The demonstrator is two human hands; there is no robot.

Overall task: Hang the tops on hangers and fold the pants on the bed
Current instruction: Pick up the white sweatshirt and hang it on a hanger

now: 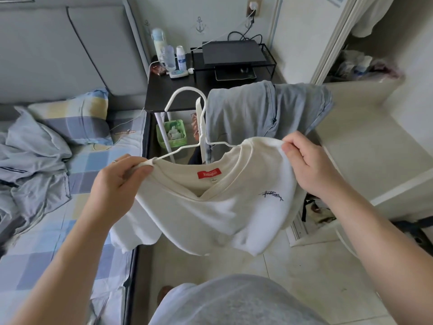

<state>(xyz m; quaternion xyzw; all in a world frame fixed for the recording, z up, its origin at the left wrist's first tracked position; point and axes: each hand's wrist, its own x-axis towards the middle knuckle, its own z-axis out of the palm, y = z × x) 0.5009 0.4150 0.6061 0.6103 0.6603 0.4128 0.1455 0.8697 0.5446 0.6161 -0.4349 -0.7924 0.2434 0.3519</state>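
A cream T-shirt (206,214) is held up at the centre of the frame on a white hanger (187,88), gripped by both hands.

The left side of the frame is taken up by the bed (35,231), covered in a blue checked sheet with rumpled bedding on it. Light blue pants (257,111) are seen draped in the upper centre-right, behind the shirt and off the bed. A black side table (164,95) is seen above centre. The shirt's left shoulder is pinched together with the hanger's end by the left hand (119,179); the other shoulder is pinched by the right hand (309,165), with the hands held well apart. The hanger's hook is raised above the collar. A red label (209,174) is seen inside the neckline.
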